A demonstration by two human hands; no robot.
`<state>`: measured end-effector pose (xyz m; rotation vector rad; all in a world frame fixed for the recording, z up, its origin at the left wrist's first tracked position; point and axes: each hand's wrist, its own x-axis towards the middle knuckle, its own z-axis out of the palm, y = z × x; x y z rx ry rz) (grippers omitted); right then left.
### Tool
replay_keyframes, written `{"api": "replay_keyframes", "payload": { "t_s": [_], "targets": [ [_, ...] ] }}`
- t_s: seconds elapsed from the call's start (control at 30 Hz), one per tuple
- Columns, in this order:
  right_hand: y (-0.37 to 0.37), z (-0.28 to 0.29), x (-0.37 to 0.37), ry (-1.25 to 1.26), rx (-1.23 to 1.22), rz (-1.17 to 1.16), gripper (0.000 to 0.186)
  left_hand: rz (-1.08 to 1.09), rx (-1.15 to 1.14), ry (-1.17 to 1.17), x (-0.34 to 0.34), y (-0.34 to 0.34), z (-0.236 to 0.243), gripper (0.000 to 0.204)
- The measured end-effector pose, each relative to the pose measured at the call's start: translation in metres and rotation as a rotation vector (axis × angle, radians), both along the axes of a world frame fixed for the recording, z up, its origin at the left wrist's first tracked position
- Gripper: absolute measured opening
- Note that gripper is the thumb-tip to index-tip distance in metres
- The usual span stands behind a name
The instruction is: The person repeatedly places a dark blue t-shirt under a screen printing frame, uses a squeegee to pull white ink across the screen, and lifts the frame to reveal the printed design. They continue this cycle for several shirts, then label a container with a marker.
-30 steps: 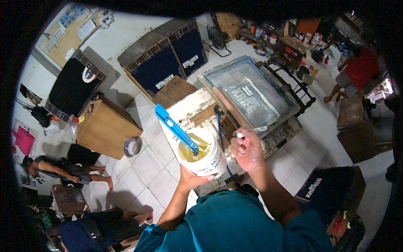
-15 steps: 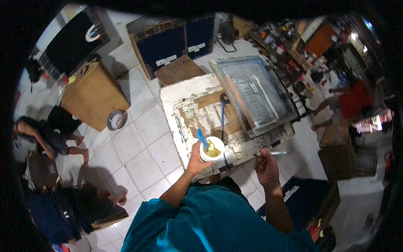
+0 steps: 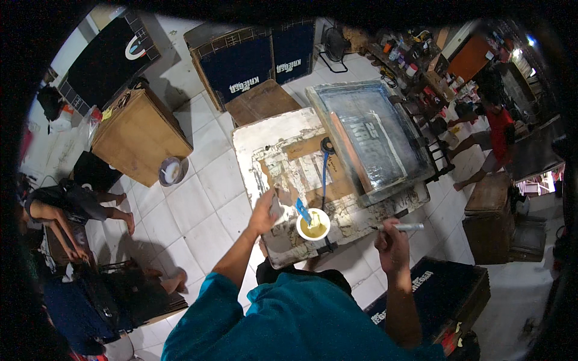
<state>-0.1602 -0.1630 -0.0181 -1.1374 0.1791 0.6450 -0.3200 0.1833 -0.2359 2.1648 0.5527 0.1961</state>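
Note:
On the front part of the paint-crusted board [image 3: 289,243] stands a white tub [image 3: 313,235] with pale yellow paste inside. A blue spatula-like tool [image 3: 301,208] leans out of it. Just left of the tub, my left hand [image 3: 263,215] hovers over the board with fingers apart, holding nothing. My right hand [image 3: 392,246] is closed around a pale marker-like stick [image 3: 410,227], off the board's front right edge. A screen printing frame [image 3: 376,138] lies over the board's right half, with a long brown strip [image 3: 350,150] along its left side.
A blue cord with a black round end [image 3: 327,145] crosses the board. Stacked brown panels [image 3: 141,138] and a bucket [image 3: 173,171] stand left on the tiled floor. Dark printed panels [image 3: 427,292] lie at lower right. Other people work at far left and right; a cluttered bench [image 3: 421,72] stands behind.
My left hand has let go of the tub and moved up and left of it. The tub now stands on the board. My right hand still grips the marker-like stick.

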Motion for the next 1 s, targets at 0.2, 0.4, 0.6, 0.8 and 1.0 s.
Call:
{"api": "replay_keyframes", "payload": {
  "t_s": [0.2, 0.4, 0.6, 0.8, 1.0],
  "targets": [
    [0.013, 0.0, -0.028, -0.08, -0.072, -0.288, 0.012, 0.283, 0.02, 0.004, 0.107, 0.124, -0.007, 0.057],
    [0.082, 0.027, -0.06, -0.231, -0.13, -0.44, 0.012, 0.041, 0.102, -0.026, 0.158, 0.188, -0.043, 0.035],
    [0.186, 0.067, -0.085, -0.5, -0.216, -0.21, 0.013, 0.074, -1.014, -0.351, 0.098, 0.168, 0.042, 0.026],
    [0.293, 0.087, -0.108, -0.685, -0.117, 0.234, 0.024, 0.022, -1.145, -0.673, -0.051, 0.134, 0.187, 0.016],
    [0.364, 0.108, -0.18, -0.696, 0.108, 0.455, 0.01, 0.174, -0.908, -0.777, -0.158, 0.157, 0.247, 0.019]
  ]
}}
